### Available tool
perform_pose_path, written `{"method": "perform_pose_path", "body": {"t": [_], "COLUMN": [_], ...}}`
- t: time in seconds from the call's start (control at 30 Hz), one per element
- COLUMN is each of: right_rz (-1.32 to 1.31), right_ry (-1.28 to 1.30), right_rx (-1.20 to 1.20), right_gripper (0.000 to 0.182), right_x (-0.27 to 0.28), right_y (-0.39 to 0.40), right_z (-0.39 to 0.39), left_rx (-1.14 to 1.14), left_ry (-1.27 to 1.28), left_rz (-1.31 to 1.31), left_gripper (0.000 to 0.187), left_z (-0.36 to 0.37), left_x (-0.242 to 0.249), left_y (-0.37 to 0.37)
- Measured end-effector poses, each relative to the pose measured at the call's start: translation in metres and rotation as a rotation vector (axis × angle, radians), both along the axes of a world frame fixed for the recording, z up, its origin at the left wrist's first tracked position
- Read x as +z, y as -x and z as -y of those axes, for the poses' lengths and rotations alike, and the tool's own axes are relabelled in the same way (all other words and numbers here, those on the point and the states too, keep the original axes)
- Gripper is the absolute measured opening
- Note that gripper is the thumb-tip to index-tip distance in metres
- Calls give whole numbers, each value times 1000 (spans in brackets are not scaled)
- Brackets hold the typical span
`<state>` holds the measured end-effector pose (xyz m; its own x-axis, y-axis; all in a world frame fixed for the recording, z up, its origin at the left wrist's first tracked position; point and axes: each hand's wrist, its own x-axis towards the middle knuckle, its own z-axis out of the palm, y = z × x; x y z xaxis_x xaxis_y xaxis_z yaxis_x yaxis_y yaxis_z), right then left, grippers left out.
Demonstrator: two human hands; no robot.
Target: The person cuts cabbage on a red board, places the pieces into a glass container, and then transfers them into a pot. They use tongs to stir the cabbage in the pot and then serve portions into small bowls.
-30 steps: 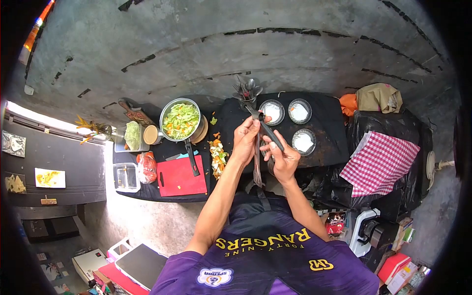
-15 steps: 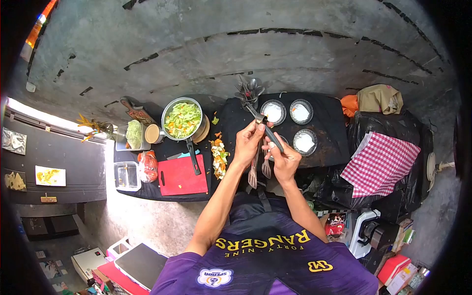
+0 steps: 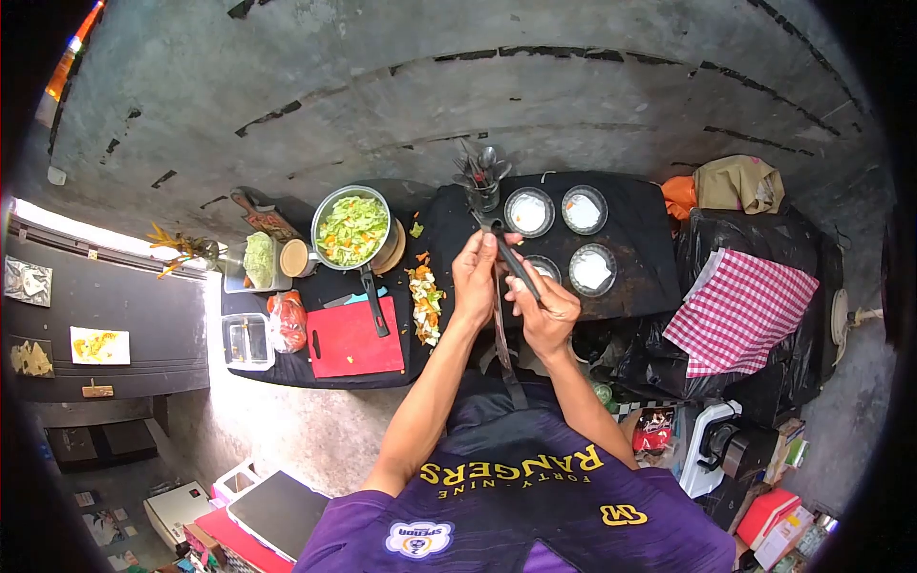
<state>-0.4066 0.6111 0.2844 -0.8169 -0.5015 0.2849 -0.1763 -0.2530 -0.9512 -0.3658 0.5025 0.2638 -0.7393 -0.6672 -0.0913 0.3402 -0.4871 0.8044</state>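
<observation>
My left hand [image 3: 473,282] is closed around the upper part of a black-handled utensil [image 3: 521,270] and a thin, long metal piece that hangs below the fingers; earlier it showed fork tines. Fingers of my right hand [image 3: 549,315] wrap the utensil's dark handle. Its head, near the left fingertips, is too small to make out. Just beyond the hands stand several round bowls with white contents, among them a back-left bowl [image 3: 529,212] and a front-right bowl [image 3: 592,271]. One bowl is partly hidden behind my right hand. A holder of spoons and forks [image 3: 485,181] stands behind.
Left of the hands, a pot of chopped vegetables [image 3: 353,229] has its handle pointing forward. A red cutting board [image 3: 355,339], vegetable scraps [image 3: 425,301], a clear container [image 3: 248,342] and a cabbage [image 3: 259,260] share the table. A checkered cloth [image 3: 740,310] lies at right.
Both hands have turned the utensils slightly, so the hanging fork tines, seen apart before, now look like one narrow strip. My right hand has shifted a little left and down.
</observation>
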Motion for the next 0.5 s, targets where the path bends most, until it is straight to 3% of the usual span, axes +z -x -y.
{"method": "perform_pose_path", "body": {"t": [0.13, 0.3, 0.5], "right_rz": [-191, -470, -532], "right_ry": [-101, -39, -51], "right_rx": [-17, -46, -57], "right_gripper": [33, 38, 40], "right_x": [-5, 3, 11], "right_y": [-5, -8, -13], "right_z": [0, -4, -6], "left_rx": [3, 86, 112], "left_ry": [-63, -91, -117], "left_rz": [-47, -58, -89], "left_gripper": [41, 42, 42], "left_z": [5, 8, 6], "left_x": [11, 11, 26], "left_y": [-2, -5, -7]}}
